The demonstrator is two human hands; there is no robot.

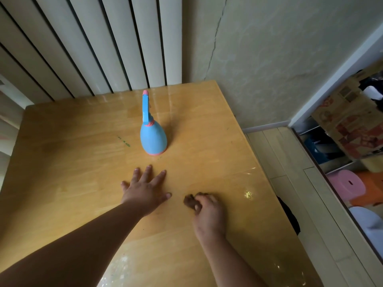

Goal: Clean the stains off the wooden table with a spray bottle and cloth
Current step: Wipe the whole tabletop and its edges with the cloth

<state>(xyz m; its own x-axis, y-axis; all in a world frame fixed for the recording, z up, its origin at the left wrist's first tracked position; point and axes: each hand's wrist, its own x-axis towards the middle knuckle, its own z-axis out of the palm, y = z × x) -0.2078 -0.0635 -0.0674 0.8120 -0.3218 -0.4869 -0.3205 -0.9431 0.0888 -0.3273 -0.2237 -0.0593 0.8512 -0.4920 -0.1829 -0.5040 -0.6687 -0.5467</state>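
The wooden table (72, 172) fills the middle and lower part of the frame, its glossy top running up to a ribbed white radiator (83, 48) in the upper left.

Both bare forearms come in from the bottom edge. The left hand (145, 191) lies flat on the table near the centre, fingers spread and straight, holding nothing. The right hand (209, 214), just to its right and slightly lower in the frame, has its fingers curled round a small brown cloth (189, 201) bunched against the tabletop.

The blue spray bottle (153, 135) stands upright just above the left hand's fingertips, apart from them, its long axis vertical and its pink-tipped nozzle pointing up toward the radiator. It lies straight ahead of the left hand, which is clearly the nearer one and the free one, so a grasp of the bottle would most likely fall to it.

A few small green stains (124, 141) mark the wood just left of the bottle.
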